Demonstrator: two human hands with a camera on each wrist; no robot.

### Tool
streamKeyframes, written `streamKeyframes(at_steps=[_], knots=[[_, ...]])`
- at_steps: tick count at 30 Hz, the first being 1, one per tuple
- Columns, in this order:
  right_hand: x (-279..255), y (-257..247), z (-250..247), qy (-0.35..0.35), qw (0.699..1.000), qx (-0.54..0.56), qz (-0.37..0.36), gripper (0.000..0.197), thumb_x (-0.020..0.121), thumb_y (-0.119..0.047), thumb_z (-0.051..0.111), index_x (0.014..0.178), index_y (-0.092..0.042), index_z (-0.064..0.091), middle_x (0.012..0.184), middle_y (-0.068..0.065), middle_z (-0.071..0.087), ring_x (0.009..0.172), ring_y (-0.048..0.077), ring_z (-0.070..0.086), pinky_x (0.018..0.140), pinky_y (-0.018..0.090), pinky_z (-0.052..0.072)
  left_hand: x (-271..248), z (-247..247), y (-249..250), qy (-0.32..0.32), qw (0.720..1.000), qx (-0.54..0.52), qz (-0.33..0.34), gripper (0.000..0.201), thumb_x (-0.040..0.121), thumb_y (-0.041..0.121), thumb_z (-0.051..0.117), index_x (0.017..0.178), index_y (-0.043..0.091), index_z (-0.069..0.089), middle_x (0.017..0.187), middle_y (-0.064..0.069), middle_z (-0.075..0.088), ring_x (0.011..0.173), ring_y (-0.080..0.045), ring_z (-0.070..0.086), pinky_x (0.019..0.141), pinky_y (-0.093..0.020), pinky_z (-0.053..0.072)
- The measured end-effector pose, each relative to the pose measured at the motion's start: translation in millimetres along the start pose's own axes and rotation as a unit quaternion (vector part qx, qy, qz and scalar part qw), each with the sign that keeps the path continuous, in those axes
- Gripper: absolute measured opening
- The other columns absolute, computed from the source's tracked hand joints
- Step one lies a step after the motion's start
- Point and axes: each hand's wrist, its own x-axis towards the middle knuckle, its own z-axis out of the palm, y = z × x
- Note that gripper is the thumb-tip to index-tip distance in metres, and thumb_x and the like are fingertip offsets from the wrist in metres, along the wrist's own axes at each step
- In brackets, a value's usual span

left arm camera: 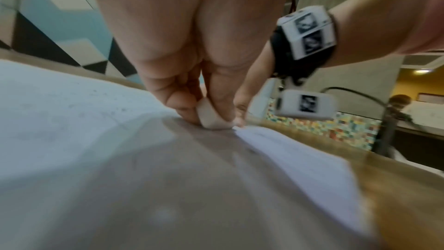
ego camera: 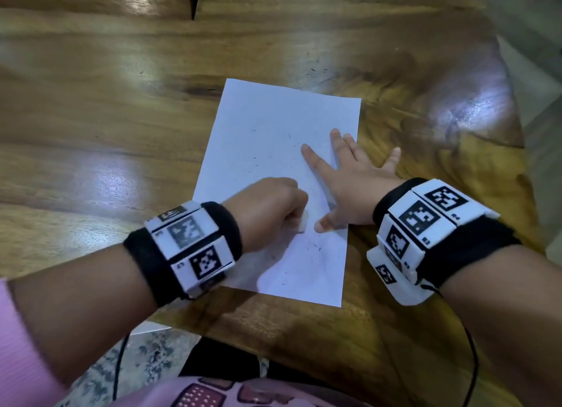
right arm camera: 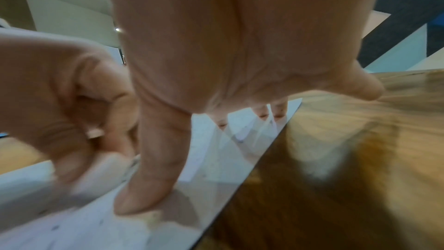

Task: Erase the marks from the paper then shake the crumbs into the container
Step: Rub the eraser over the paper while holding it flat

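Two hands work one sheet: the left hand [ego camera: 270,207] pinches a white eraser [left arm camera: 212,116] against the paper [ego camera: 273,151] (long axis running away from the person), just beside the thumb of the flat, spread right hand [ego camera: 349,187] pinning the right edge. No container shows.

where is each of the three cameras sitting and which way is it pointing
Head: worn on the head, looking down at paper on the table; both forearms show.
Left wrist: looks along the left hand pinching the eraser.
Right wrist: looks along the right hand spread on the paper.
All three show the paper.
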Motion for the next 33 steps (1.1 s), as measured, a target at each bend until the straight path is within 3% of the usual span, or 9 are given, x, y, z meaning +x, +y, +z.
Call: streamKeyframes(at_steps=[5, 8, 11, 14, 19, 21, 25, 31, 33], knots=[[-0.4, 1.6, -0.2, 0.002, 1.000, -0.007, -0.003, 0.118, 0.073, -0.062, 0.066, 0.140, -0.042, -0.029, 0.150, 0.007, -0.037, 0.142, 0.021, -0.027, 0.100, 0.077, 0.001, -50.7, 21.0, 8.6, -0.114, 0.992, -0.041, 0.020, 0.024, 0.073, 0.006, 0.058, 0.062, 0.022, 0.044, 0.072, 0.012, 0.041, 0.069, -0.014, 0.052, 0.064, -0.030, 0.046], [-0.7, 1.0, 0.0, -0.001, 1.000, -0.004, -0.005, 0.118, 0.073, -0.061, 0.067, 0.140, -0.042, -0.029, 0.150, 0.007, -0.037, 0.141, 0.022, -0.028, 0.100, 0.077, 0.000, -25.6, 8.6, 9.8, -0.073, 0.997, -0.039, 0.010, 0.018, 0.075, 0.005, 0.058, 0.065, 0.019, 0.054, 0.074, 0.006, 0.047, 0.070, -0.018, 0.050, 0.062, -0.023, 0.040], [0.5, 0.6, 0.4, -0.001, 1.000, 0.005, -0.004, 0.117, 0.073, -0.060, 0.067, 0.140, -0.043, -0.028, 0.150, 0.007, -0.038, 0.141, 0.022, -0.029, 0.100, 0.077, -0.001, 12.8, -5.4, 16.6, -0.001, 0.999, 0.015, -0.031, 0.006, 0.082, 0.008, 0.054, 0.076, 0.011, 0.055, 0.079, -0.003, 0.045, 0.076, -0.023, 0.047, 0.069, -0.030, 0.037], [1.6, 2.1, 0.7, -0.001, 1.000, 0.001, -0.004, 0.118, 0.072, -0.062, 0.067, 0.140, -0.044, -0.028, 0.149, 0.006, -0.038, 0.141, 0.021, -0.029, 0.100, 0.077, -0.002, 6.2, 4.3, 18.0, -0.013, 0.999, -0.003, -0.041, 0.007, 0.085, 0.010, 0.050, 0.078, 0.011, 0.053, 0.074, 0.003, 0.039, 0.082, -0.026, 0.051, 0.068, -0.030, 0.034], [-0.3, 2.8, 1.5, 0.000, 1.000, 0.001, -0.007, 0.120, 0.072, -0.061, 0.068, 0.140, -0.043, -0.029, 0.149, 0.007, -0.039, 0.141, 0.020, -0.029, 0.100, 0.077, -0.002, -44.1, 26.1, 19.3, -0.102, 0.994, -0.013, 0.021, 0.018, 0.078, 0.007, 0.053, 0.067, 0.018, 0.043, 0.081, -0.001, 0.045, 0.075, -0.024, 0.052, 0.068, -0.039, 0.045], [-0.2, 2.1, 0.9, 0.001, 1.000, 0.001, -0.006, 0.120, 0.072, -0.061, 0.067, 0.140, -0.042, -0.029, 0.149, 0.007, -0.038, 0.141, 0.021, -0.029, 0.100, 0.077, -0.003, -32.0, 19.4, 14.6, -0.068, 0.997, -0.022, 0.025, 0.010, 0.078, 0.007, 0.055, 0.070, 0.013, 0.053, 0.079, -0.002, 0.046, 0.071, -0.022, 0.051, 0.066, -0.038, 0.045], [0.0, 1.0, 0.1, -0.004, 1.000, -0.001, -0.001, 0.119, 0.072, -0.062, 0.066, 0.139, -0.043, -0.030, 0.148, 0.007, -0.040, 0.140, 0.021, -0.030, 0.100, 0.076, -0.003, -6.5, 5.6, 6.3, 0.016, 1.000, -0.013, 0.008, 0.010, 0.080, 0.009, 0.057, 0.071, 0.009, 0.053, 0.077, -0.005, 0.048, 0.070, -0.025, 0.051, 0.064, -0.037, 0.042], [-1.0, 1.9, -0.9, -0.003, 1.000, 0.000, 0.000, 0.120, 0.072, -0.061, 0.068, 0.139, -0.043, -0.030, 0.149, 0.006, -0.039, 0.140, 0.020, -0.030, 0.101, 0.076, -0.004, -54.3, 22.6, 7.3, -0.086, 0.995, -0.050, 0.001, 0.025, 0.074, 0.001, 0.052, 0.061, 0.021, 0.042, 0.078, 0.003, 0.046, 0.070, -0.016, 0.050, 0.065, -0.031, 0.042], [-2.0, 0.5, -1.8, -0.002, 1.000, 0.001, -0.002, 0.120, 0.072, -0.061, 0.068, 0.139, -0.043, -0.030, 0.149, 0.006, -0.038, 0.141, 0.021, -0.029, 0.101, 0.076, -0.004, -55.8, 21.8, 5.7, -0.083, 0.994, -0.074, -0.019, 0.019, 0.076, 0.005, 0.055, 0.065, 0.018, 0.049, 0.081, 0.004, 0.049, 0.073, -0.015, 0.053, 0.069, -0.030, 0.044]])
